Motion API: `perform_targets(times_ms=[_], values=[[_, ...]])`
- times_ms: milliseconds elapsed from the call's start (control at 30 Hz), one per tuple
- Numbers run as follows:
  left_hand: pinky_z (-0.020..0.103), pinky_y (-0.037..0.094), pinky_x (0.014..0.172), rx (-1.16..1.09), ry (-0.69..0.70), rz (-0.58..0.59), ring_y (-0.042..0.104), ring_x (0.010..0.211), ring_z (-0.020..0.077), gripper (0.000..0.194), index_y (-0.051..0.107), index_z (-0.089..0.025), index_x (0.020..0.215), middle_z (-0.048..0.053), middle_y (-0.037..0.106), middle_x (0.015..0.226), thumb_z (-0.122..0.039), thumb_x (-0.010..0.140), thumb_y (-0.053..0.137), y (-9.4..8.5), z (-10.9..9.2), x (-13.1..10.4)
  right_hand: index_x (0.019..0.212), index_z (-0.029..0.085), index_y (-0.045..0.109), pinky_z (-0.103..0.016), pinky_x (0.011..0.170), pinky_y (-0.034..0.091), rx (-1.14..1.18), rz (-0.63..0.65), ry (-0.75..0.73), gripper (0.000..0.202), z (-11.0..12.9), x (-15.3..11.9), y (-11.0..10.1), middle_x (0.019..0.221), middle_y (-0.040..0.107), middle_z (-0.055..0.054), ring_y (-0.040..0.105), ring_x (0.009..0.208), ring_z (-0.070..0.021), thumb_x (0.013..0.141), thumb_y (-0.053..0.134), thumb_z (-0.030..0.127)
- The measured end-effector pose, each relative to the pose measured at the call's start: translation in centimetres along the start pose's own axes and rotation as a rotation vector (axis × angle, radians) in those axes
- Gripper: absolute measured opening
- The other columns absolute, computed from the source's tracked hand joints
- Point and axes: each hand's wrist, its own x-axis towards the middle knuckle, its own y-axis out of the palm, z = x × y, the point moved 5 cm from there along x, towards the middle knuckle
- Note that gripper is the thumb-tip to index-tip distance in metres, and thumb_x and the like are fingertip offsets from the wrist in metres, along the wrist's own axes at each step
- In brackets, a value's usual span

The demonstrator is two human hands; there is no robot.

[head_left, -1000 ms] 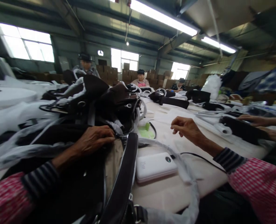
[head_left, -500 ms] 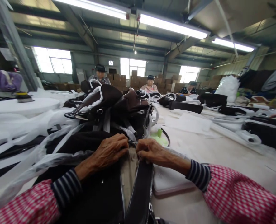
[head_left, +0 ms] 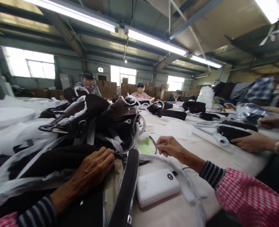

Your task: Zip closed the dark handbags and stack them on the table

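Observation:
A black handbag lies before me, its zippered opening showing a beige lining. My left hand has its fingers curled over the bag's far left edge. Along the right side of the opening runs a black strip with a zipper. My right hand is off the bag, above the table, thumb and fingers pinched together; what is between them, if anything, is too small to tell. Just left of those fingertips is a light green item beside a thin black loop.
A white power bank sits right of the bag. Dark bags with white-wrapped handles are piled ahead. At the right, a co-worker's hands handle a black bag. A plastic roll lies nearby. Other people sit across the table.
My right hand has left the bag's edge and moved right, beside the green item. The left hand stays on the bag. My view has turned right, bringing the co-worker's hands into sight.

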Motion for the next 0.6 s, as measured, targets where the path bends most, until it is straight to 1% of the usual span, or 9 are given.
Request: perform_targets(times_ms=[67, 133, 200, 267, 333, 400, 500, 567, 600], values=[[0.039, 0.050, 0.085, 0.011, -0.007, -0.017, 0.057, 0.100, 0.0231, 0.025, 0.063, -0.022, 0.097, 0.003, 0.067, 0.114, -0.015, 0.106, 0.040, 0.5, 0.2, -0.2, 0.079, 0.014, 0.063, -0.019, 0.043, 0.027, 0.015, -0.109, 0.044, 0.017, -0.8, -0.1, -2.4, 0.061, 0.067, -0.001, 0.048, 0.046, -0.0078, 0.072, 0.067, 0.030], [0.041, 0.051, 0.086, 0.024, -0.012, -0.045, 0.059, 0.101, 0.0233, 0.027, 0.064, -0.024, 0.096, 0.002, 0.068, 0.118, -0.017, 0.106, 0.040, 0.7, 0.4, -0.5, 0.077, 0.014, 0.064, -0.019, 0.044, 0.027, 0.038, -0.157, 0.056, 0.014, -1.5, 0.1, -3.6, 0.064, 0.068, -0.002, 0.052, 0.053, -0.0092, 0.071, 0.067, 0.026], [0.042, 0.051, 0.087, 0.034, -0.021, -0.090, 0.061, 0.103, 0.0232, 0.029, 0.065, -0.026, 0.096, 0.001, 0.070, 0.120, -0.020, 0.106, 0.039, 0.7, 0.6, -0.7, 0.073, 0.014, 0.064, -0.019, 0.047, 0.031, 0.076, -0.171, 0.052, 0.008, -2.0, 0.9, -3.6, 0.067, 0.066, -0.002, 0.055, 0.060, -0.0108, 0.069, 0.067, 0.020], [0.041, 0.053, 0.087, 0.040, -0.033, -0.134, 0.063, 0.102, 0.0225, 0.033, 0.068, -0.029, 0.095, -0.001, 0.072, 0.118, -0.022, 0.106, 0.038, 0.5, 0.7, -0.8, 0.071, 0.015, 0.063, -0.019, 0.048, 0.035, 0.126, -0.160, 0.045, 0.005, -2.2, 2.2, -2.9, 0.067, 0.064, -0.002, 0.058, 0.065, -0.0122, 0.069, 0.067, 0.017], [0.040, 0.056, 0.085, 0.041, -0.037, -0.175, 0.067, 0.099, 0.0212, 0.035, 0.069, -0.031, 0.093, -0.003, 0.074, 0.114, -0.024, 0.106, 0.038, 0.3, 0.8, -0.7, 0.074, 0.015, 0.062, -0.020, 0.049, 0.039, 0.188, -0.113, 0.038, 0.005, -1.9, 4.0, -1.5, 0.068, 0.063, -0.001, 0.061, 0.067, -0.0132, 0.072, 0.066, 0.017], [0.041, 0.059, 0.082, 0.039, -0.040, -0.203, 0.070, 0.096, 0.0216, 0.032, 0.069, -0.034, 0.091, -0.005, 0.076, 0.112, -0.028, 0.103, 0.040, 0.4, 1.0, -0.8, 0.079, 0.016, 0.061, -0.021, 0.050, 0.044, 0.258, -0.026, 0.022, 0.006, -1.1, 6.0, 0.6, 0.071, 0.062, 0.000, 0.062, 0.067, -0.0138, 0.077, 0.065, 0.019], [0.048, 0.064, 0.082, 0.032, -0.072, -0.220, 0.073, 0.099, 0.0254, 0.025, 0.069, -0.040, 0.094, -0.009, 0.077, 0.114, -0.033, 0.096, 0.045, 1.3, 1.9, -1.3, 0.081, 0.017, 0.063, -0.023, 0.053, 0.052, 0.341, 0.119, -0.013, 0.008, 0.0, 9.0, 4.7, 0.072, 0.059, 0.002, 0.060, 0.066, -0.0131, 0.077, 0.069, 0.020], [0.052, 0.065, 0.085, 0.016, -0.109, -0.222, 0.074, 0.102, 0.0273, 0.028, 0.071, -0.046, 0.097, -0.012, 0.076, 0.117, -0.034, 0.092, 0.047, 2.1, 2.7, -1.8, 0.079, 0.017, 0.065, -0.023, 0.052, 0.053, 0.370, 0.176, -0.027, 0.009, 0.4, 11.0, 7.7, 0.072, 0.059, 0.002, 0.057, 0.065, -0.0127, 0.073, 0.072, 0.017], [0.052, 0.065, 0.085, 0.005, -0.118, -0.223, 0.074, 0.103, 0.0276, 0.031, 0.072, -0.050, 0.100, -0.015, 0.076, 0.117, -0.035, 0.090, 0.047, 2.5, 3.1, -2.0, 0.076, 0.017, 0.064, -0.022, 0.050, 0.051, 0.377, 0.182, -0.035, 0.009, 0.4, 12.0, 9.0, 0.072, 0.058, 0.001, 0.056, 0.064, -0.0128, 0.072, 0.072, 0.015]])
